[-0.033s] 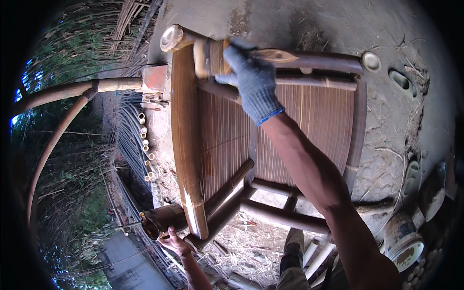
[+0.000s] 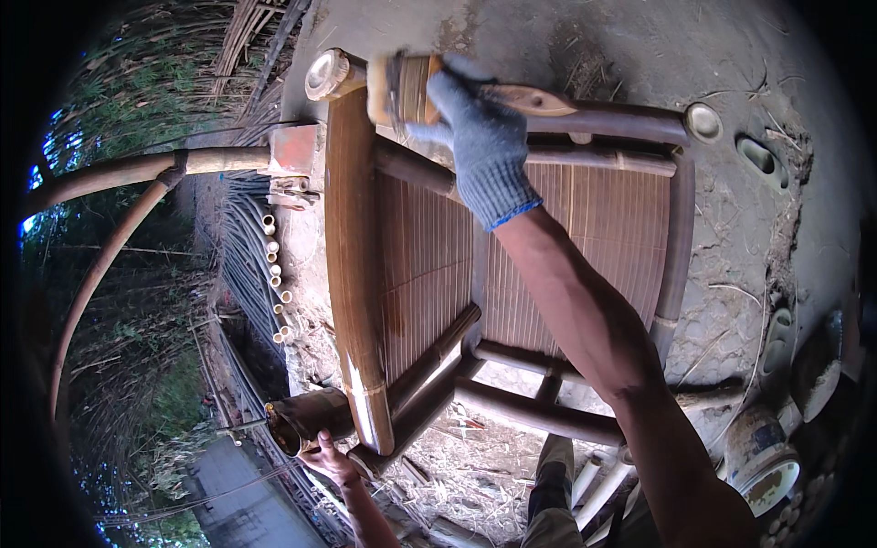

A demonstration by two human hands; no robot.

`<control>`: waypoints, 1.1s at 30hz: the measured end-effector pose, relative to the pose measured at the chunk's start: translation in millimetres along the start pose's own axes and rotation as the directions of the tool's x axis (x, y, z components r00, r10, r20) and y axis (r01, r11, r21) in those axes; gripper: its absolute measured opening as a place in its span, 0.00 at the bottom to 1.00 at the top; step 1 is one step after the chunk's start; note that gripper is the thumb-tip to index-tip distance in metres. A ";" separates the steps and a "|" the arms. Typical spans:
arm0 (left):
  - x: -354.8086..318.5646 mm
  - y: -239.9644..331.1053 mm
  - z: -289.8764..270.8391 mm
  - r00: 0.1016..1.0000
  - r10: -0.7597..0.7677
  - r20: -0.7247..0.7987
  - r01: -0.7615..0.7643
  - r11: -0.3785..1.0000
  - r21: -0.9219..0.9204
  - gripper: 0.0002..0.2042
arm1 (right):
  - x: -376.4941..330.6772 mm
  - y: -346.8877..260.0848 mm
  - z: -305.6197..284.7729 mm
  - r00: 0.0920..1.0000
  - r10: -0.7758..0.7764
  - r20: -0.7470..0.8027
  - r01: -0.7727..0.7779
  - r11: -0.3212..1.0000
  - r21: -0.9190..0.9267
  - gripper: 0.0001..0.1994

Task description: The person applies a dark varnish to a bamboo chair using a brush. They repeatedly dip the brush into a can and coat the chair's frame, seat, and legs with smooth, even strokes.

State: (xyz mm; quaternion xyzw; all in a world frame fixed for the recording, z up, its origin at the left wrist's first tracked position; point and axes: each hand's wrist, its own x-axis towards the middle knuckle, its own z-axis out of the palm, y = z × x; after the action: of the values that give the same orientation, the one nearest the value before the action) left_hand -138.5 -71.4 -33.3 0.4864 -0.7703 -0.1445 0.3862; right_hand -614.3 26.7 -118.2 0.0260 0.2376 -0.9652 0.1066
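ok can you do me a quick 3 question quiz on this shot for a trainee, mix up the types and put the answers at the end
1. Multiple choice: which hand wears the grey glove?
A) left
B) right
C) both

2. True or false: the bare left hand is at the open-ended dark cylinder.

3. Fill in the blank: the gloved right hand grips a wide ____ with a wooden handle.

Key: 1. B; 2. true; 3. brush

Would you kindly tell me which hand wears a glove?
The right hand, in a blue-edged grey knitted glove, gripping a wide brush; the left hand, holding the cylindrical container, is bare.
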 end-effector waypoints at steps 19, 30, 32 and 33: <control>-3.4 4.6 8.2 0.994 -0.055 -0.100 0.049 0.997 -0.062 0.36 | 15.1 112.8 -117.1 0.897 -0.431 0.100 0.411 0.727 -0.550 0.13; 6.0 -55.6 -52.3 0.983 -0.158 0.094 0.162 0.987 -0.026 0.34 | -9.0 120.0 -197.4 0.944 -0.139 -0.300 -0.017 0.885 -0.465 0.13; 3.1 -45.4 -39.1 0.994 -0.095 0.046 0.097 0.994 -0.058 0.35 | -1.1 116.2 -185.2 0.840 -0.004 -0.542 -0.108 0.979 -0.173 0.13; 4.9 -37.5 -25.2 0.998 -0.057 0.032 0.059 0.995 -0.082 0.35 | 11.2 124.0 -190.7 0.866 -0.082 -0.493 -0.034 0.975 -0.221 0.13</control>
State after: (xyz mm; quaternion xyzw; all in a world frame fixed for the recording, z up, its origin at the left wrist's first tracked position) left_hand -97.2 -90.0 -36.9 0.4900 -0.7548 -0.1946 0.3903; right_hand -598.3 5.9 -344.4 0.2595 0.3635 -0.8941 0.0318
